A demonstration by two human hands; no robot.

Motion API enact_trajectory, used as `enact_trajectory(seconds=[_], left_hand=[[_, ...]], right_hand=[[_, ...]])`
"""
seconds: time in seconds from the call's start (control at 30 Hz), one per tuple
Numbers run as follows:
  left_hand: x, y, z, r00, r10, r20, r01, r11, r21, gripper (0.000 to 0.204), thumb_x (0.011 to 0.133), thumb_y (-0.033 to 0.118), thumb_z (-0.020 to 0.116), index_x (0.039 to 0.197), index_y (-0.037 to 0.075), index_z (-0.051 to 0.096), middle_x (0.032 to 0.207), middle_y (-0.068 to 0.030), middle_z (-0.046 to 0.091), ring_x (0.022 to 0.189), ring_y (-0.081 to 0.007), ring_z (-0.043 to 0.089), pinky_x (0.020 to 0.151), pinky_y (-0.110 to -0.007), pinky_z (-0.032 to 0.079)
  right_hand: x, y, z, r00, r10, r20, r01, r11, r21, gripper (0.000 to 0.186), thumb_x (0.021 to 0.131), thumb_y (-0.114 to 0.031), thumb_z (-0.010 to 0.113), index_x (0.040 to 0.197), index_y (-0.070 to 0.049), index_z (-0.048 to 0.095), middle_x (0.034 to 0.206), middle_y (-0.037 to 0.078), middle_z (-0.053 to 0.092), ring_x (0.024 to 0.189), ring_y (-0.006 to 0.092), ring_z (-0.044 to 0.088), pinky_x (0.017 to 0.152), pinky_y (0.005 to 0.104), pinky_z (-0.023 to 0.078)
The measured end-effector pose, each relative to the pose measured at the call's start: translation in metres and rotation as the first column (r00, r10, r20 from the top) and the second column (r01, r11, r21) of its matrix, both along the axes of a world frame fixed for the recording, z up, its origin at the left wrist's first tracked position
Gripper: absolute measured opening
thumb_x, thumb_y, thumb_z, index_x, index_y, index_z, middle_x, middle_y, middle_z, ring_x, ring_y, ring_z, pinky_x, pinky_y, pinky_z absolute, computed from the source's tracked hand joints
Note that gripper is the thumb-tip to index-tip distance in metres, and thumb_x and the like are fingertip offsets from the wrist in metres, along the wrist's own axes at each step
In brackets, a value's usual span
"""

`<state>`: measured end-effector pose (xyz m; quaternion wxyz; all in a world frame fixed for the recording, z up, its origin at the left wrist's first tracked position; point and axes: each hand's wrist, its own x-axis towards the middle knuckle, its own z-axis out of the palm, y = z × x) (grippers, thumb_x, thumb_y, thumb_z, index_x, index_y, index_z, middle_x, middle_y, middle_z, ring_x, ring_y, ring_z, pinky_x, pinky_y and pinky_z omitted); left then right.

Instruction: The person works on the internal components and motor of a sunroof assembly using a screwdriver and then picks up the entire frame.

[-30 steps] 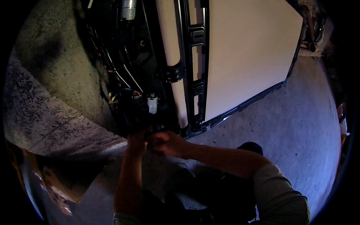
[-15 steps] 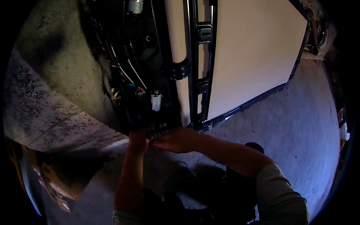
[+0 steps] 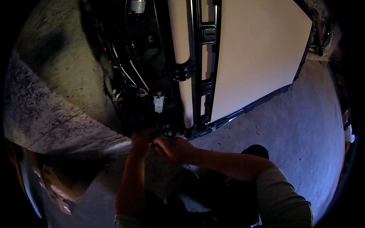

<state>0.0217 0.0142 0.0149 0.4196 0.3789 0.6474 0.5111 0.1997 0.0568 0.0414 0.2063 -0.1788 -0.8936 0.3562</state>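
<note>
A black metal frame or housing [image 3: 167, 45] lies ahead of me, with wires and parts along its left side. At its near end my left hand [image 3: 142, 137] is closed in deep shadow; its fingertips reach the frame's dark edge. Close against it, my right hand [image 3: 174, 149] has its fingers curled and pinched beside the left fingers. Whatever small part lies between the two hands is too dark to make out. Just beyond them stands a white cylindrical part [image 3: 158, 102], near a small connector with coloured wires [image 3: 142, 92].
A large cream panel [image 3: 258, 53] with a black rim spans the right. Another silvery cylinder [image 3: 137, 6] sits at the far end. Left is a rough, stained slab [image 3: 57, 117], with a torn cardboard box [image 3: 66, 178] below. Grey concrete floor [image 3: 304, 152] stretches to the right.
My right hand has drawn back slightly toward me and down from the frame's near edge, uncovering dark parts there. My left hand stays nearly in place.
</note>
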Motion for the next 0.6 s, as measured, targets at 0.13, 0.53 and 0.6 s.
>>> enact_trajectory(seconds=[0.13, 0.53, 0.6], left_hand=[[-0.001, 0.004, -0.002, 0.999, -0.003, 0.043, 0.003, 1.000, 0.020, 0.019, 0.088, 0.008, 0.066, 0.106, 0.002, 0.070, 0.093, -0.0118, 0.070, 0.085, -0.0231, 0.068, 0.076, -0.033, 0.052], [-0.005, 0.007, -0.016, 0.987, -0.034, 0.155, 0.018, 0.994, 0.105, 0.010, 0.086, 0.011, 0.071, 0.091, 0.002, 0.068, 0.082, -0.0067, 0.066, 0.072, -0.0177, 0.064, 0.061, -0.030, 0.049], [-0.009, 0.004, -0.016, 0.999, -0.037, 0.022, 0.036, 0.999, 0.039, 0.013, 0.085, 0.005, 0.068, 0.097, 0.002, 0.070, 0.087, -0.0110, 0.069, 0.081, -0.0222, 0.068, 0.070, -0.032, 0.053]], right_hand=[[0.004, -0.004, 0.002, 1.000, -0.017, -0.003, 0.016, 0.997, -0.080, 0.030, 0.096, -0.018, 0.057, 0.120, -0.002, 0.049, 0.089, 0.023, 0.067, 0.074, 0.0375, 0.069, 0.062, 0.0453, 0.056], [0.006, 0.007, 0.010, 0.998, 0.055, 0.041, -0.063, 0.979, 0.194, 0.038, 0.092, -0.012, 0.058, 0.128, -0.003, 0.047, 0.088, 0.019, 0.070, 0.070, 0.0356, 0.070, 0.059, 0.0457, 0.057], [0.004, 0.006, 0.008, 0.995, 0.063, 0.079, -0.068, 0.996, 0.065, 0.041, 0.092, -0.012, 0.059, 0.130, -0.004, 0.046, 0.087, 0.018, 0.069, 0.070, 0.0346, 0.070, 0.059, 0.0446, 0.057]])
